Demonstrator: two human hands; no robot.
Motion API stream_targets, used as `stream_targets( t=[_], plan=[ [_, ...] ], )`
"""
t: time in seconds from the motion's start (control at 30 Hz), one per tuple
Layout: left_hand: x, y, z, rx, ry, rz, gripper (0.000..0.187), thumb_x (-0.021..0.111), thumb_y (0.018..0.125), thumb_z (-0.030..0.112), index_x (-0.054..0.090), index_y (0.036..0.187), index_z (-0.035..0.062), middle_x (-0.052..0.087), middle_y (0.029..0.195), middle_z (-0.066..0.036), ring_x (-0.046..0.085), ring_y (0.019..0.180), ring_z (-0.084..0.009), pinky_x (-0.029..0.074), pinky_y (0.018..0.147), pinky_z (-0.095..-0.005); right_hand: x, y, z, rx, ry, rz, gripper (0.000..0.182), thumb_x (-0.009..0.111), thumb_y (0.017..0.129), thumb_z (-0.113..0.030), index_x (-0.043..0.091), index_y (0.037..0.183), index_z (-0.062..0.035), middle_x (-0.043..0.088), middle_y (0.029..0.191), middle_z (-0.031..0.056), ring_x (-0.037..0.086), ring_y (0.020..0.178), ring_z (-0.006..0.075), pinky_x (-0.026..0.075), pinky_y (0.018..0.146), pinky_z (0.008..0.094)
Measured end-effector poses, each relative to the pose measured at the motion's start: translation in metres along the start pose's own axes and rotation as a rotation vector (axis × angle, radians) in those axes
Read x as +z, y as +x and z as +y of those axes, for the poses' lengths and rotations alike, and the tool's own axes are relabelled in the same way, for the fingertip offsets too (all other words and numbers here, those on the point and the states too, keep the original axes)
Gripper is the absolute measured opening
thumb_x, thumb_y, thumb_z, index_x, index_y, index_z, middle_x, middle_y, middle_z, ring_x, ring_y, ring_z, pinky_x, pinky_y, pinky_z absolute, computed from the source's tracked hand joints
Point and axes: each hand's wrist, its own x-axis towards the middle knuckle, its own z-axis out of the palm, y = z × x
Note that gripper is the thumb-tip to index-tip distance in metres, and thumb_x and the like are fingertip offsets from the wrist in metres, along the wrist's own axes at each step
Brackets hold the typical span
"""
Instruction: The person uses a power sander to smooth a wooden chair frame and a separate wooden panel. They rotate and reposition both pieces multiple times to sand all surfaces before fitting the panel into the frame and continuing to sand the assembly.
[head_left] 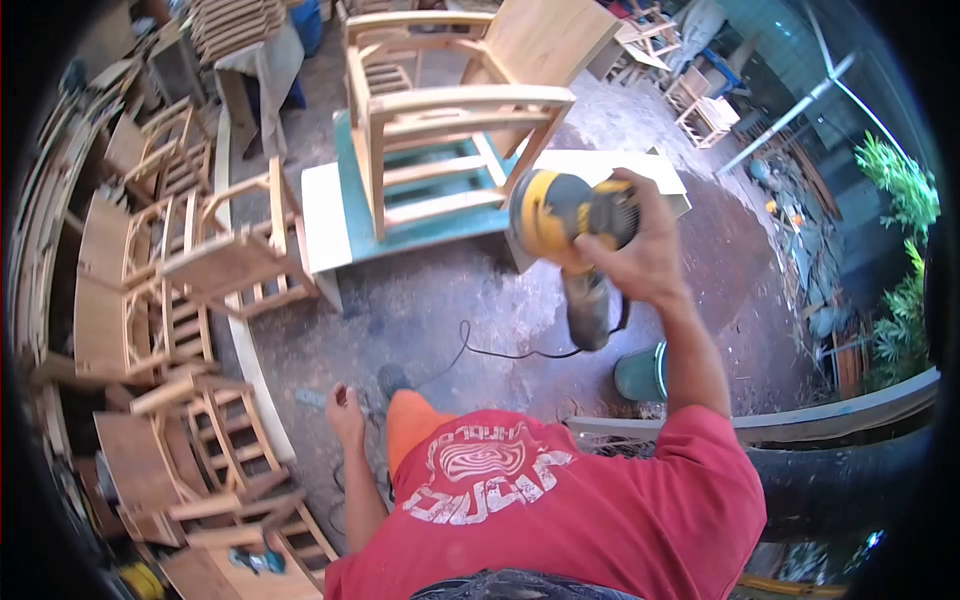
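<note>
My right hand [645,245] is wrapped round the head of a yellow and black power sander [565,215], held up in the air with its round pad facing left. From the sander a dark cord runs down and left across the floor. My left hand [346,412] hangs low beside my orange-clad leg, its fingers curled; whether it holds anything is too small to tell. A wooden armchair frame [450,110] rests on a green-topped low table [410,238], just beyond the sander.
Several wooden chairs [245,255] line the left side. On the floor to the right, a green bucket [641,374] stands below my right forearm. A teal tool [257,561] lies on wood at the bottom left. Debris [795,215] and plants [897,185] are at the far right.
</note>
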Motion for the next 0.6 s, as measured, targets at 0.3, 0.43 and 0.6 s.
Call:
stream_targets(
  t=[0.3, 0.43, 0.6],
  plan=[
    [0.043, 0.139, 0.375, 0.932, 0.211, -0.156, 0.034, 0.073, 0.091, 0.008, 0.064, 0.122, -0.0023, 0.068, 0.114, -0.012, 0.067, 0.103, -0.0229, 0.052, 0.093, -0.0349, -0.035, 0.103, 0.065, 0.167, -0.045, 0.268, 0.084, 0.09, 0.064, -0.022, 0.054, 0.137, -0.0039, 0.065, 0.121, 0.0146, 0.063, 0.115, 0.028, 0.05, 0.102, 0.0406],
    [0.123, 0.141, 0.493, 1.316, 0.235, -0.24, 0.038, 0.076, 0.087, 0.009, 0.065, 0.124, 0.0027, 0.064, 0.123, -0.018, 0.061, 0.118, -0.0359, 0.049, 0.1, -0.0433, -0.121, 0.171, 0.09, 0.138, 0.167, 0.395, 0.082, 0.088, 0.068, -0.018, 0.052, 0.141, -0.0063, 0.067, 0.115, 0.0095, 0.067, 0.103, 0.0222, 0.055, 0.091, 0.0352],
    [0.256, 0.145, 0.558, 1.406, 0.293, -0.19, 0.04, 0.08, 0.084, 0.02, 0.067, 0.119, 0.0029, 0.063, 0.123, -0.019, 0.06, 0.118, -0.038, 0.048, 0.1, -0.0463, -0.208, 0.281, 0.171, -0.134, 0.38, 0.382, 0.073, 0.082, 0.077, -0.012, 0.05, 0.141, -0.002, 0.067, 0.112, 0.0105, 0.069, 0.094, 0.0183, 0.057, 0.084, 0.0302]
  ],
)
